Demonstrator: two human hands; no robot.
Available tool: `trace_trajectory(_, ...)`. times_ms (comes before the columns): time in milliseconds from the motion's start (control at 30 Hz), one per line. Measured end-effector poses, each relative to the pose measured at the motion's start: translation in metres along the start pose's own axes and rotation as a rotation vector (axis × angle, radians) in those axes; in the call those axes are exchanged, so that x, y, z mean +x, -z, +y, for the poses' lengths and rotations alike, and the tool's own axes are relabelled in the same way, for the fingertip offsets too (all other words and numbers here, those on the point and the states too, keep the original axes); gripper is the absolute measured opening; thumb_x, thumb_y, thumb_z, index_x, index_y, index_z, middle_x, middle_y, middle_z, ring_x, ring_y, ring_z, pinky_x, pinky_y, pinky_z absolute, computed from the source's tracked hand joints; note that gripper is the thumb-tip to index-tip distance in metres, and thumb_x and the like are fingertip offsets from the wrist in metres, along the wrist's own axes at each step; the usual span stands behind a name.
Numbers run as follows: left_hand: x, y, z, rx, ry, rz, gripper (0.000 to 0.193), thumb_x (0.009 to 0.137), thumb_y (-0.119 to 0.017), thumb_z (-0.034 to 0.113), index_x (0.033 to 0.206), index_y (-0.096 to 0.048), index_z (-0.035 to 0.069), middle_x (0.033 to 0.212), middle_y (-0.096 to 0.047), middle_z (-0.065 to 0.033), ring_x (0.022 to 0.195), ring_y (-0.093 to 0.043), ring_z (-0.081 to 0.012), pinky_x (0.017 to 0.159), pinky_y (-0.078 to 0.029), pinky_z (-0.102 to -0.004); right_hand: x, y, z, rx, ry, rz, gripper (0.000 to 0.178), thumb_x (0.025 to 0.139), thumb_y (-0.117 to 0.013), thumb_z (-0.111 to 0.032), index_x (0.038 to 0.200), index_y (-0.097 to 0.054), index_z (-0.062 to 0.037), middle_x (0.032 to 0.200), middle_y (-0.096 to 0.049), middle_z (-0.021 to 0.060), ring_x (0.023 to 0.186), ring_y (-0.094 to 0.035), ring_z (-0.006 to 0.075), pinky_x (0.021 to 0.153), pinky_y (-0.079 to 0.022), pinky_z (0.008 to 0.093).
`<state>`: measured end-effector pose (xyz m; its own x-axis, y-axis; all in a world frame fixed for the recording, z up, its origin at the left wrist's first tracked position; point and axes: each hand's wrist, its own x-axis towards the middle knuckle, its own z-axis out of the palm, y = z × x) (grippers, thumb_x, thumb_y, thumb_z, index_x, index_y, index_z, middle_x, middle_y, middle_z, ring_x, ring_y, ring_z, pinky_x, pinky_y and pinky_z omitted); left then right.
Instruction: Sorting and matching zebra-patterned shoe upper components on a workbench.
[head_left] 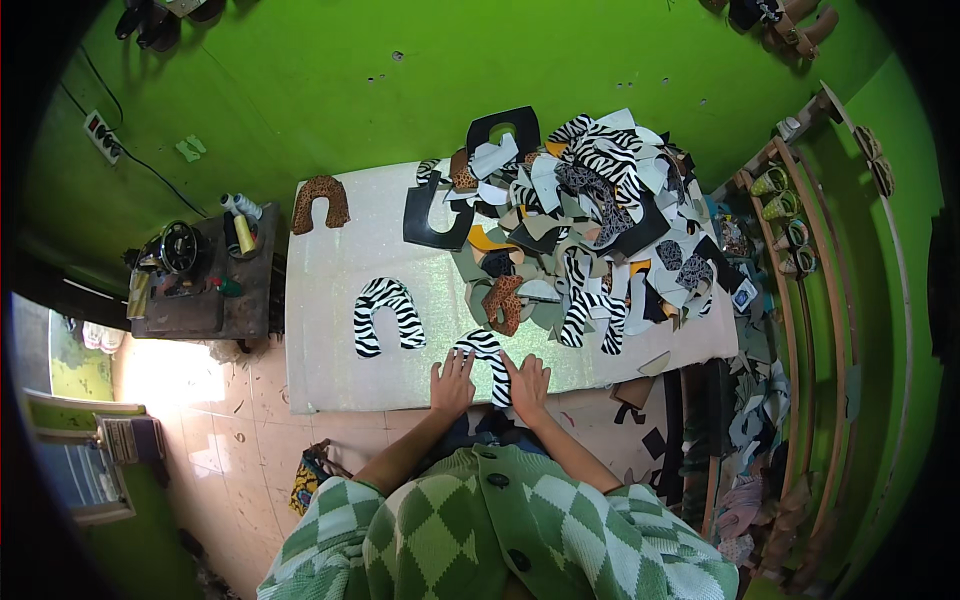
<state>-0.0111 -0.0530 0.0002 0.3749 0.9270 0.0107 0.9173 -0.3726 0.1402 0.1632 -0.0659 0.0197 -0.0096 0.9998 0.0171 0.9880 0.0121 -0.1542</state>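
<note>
A horseshoe-shaped zebra-print piece (487, 350) lies at the near edge of the white-topped table, right in front of me. On its left leg rests my left hand (453, 386), fingers stretched out and covering part of that leg. My right hand (528, 384) lies against its right leg, fingers extended with the index finger at the print's edge. Neither hand is closed around the piece. Another zebra-print horseshoe piece (389, 316) lies flat to the left of my hands. A brown leopard-print piece (503, 305) lies just beyond them, at the heap's edge.
A large heap of cut scraps (560, 215) covers the table's right half. One leopard-print horseshoe (320, 204) lies at the far left corner of the table (310, 370). To the left stands a sewing machine (180, 248) with thread cones (241, 225). A wooden rack (800, 330) holds shoes at right.
</note>
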Motion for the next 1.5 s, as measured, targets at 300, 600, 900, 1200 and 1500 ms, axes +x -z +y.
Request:
trace_trajectory(300,0.003,0.004,-0.001,0.013,-0.021,-0.072,0.060,0.079,-0.052,0.019,0.137,-0.039,0.018,0.134,-0.043,-0.0119,0.125,-0.037,-0.0278,0.096,-0.030,-0.0442,-0.001,-0.002,0.004,-0.030,-0.040,-0.018,0.044,0.085,-0.044,-0.008,0.120,-0.059,-0.0292,0.081,-0.045,0.0080,0.082,-0.047,0.0234,0.069,-0.033,0.0366)
trace_trajectory(600,0.015,0.019,-0.018,-0.475,0.142,-0.027,0.046,0.075,-0.059,0.012,0.120,-0.051,0.009,0.120,-0.049,-0.0120,0.111,-0.046,-0.0286,0.086,-0.039,-0.0396,0.024,-0.010,0.010,0.589,-0.220,0.008,0.033,0.071,-0.063,-0.006,0.104,-0.059,-0.0060,0.100,-0.048,0.0173,0.093,-0.052,0.0354,0.080,-0.046,0.0399)
trace_trajectory(900,0.025,0.005,-0.015,-0.500,0.455,0.080,0.050,0.064,-0.074,0.006,0.108,-0.052,0.003,0.100,-0.056,-0.0168,0.096,-0.053,-0.0334,0.084,-0.043,-0.0400,0.042,-0.006,-0.016,0.468,-0.305,-0.120,0.051,0.064,-0.078,-0.014,0.107,-0.052,-0.0033,0.101,-0.058,0.0184,0.096,-0.057,0.0341,0.081,-0.047,0.0395)
trace_trajectory(1200,0.021,-0.001,-0.025,-0.621,0.464,-0.003,0.037,0.064,-0.075,0.005,0.094,-0.055,0.006,0.095,-0.058,-0.0115,0.094,-0.055,-0.0302,0.081,-0.046,-0.0383,0.031,-0.030,-0.002,0.439,-0.256,-0.114,0.037,0.063,-0.076,-0.011,0.095,-0.058,-0.0054,0.089,-0.057,0.0120,0.085,-0.057,0.0293,0.078,-0.047,0.0381)
trace_trajectory(1500,0.002,-0.017,-0.062,-0.948,0.501,-0.052,0.032,0.069,-0.074,0.012,0.095,-0.057,0.003,0.081,-0.065,-0.0087,0.071,-0.063,-0.0191,0.065,-0.050,-0.0298,0.047,-0.031,0.019,0.904,-0.112,-0.265,0.025,0.072,-0.074,-0.015,0.089,-0.061,-0.0032,0.069,-0.057,0.0036,0.063,-0.053,0.0130,0.061,-0.045,0.0261)
